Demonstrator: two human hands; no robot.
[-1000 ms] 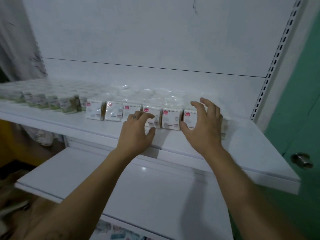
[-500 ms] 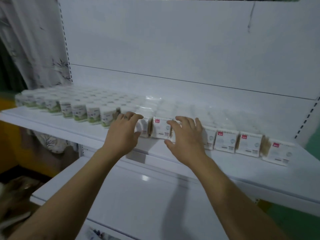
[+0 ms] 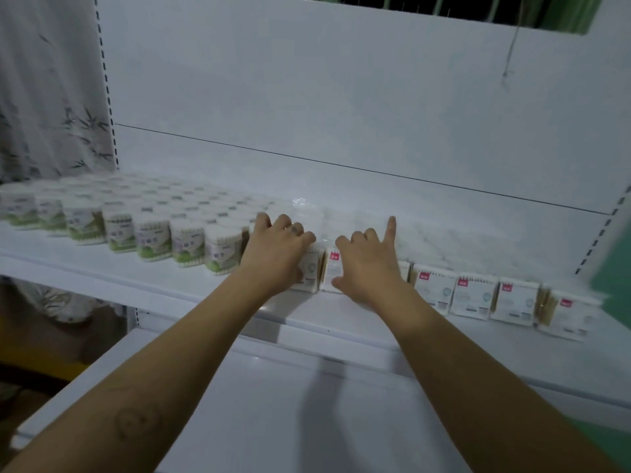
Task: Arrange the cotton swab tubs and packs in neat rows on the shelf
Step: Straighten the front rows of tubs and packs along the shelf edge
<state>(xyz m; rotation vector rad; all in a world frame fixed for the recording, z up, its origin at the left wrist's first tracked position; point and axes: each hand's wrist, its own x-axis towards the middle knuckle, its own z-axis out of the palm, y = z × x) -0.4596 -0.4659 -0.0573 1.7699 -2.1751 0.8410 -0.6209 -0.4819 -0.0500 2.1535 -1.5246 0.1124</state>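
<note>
- The left hand (image 3: 276, 257) curls its fingers over the end pack (image 3: 310, 272).
- The right hand (image 3: 367, 268) clasps the next pack (image 3: 334, 273), thumb on its near face (index finger straight, the rest bent).
- The other packs (image 3: 473, 297) run rightward along the shelf (image 3: 102, 271); the tubs (image 3: 153, 240) stand in rows at its left.

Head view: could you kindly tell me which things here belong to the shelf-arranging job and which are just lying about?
Job: cotton swab tubs, cotton swab packs, upper shelf, left hand and right hand, both on the packs.
Lying about: bamboo-print curtain, lower shelf, hanging string.
</note>
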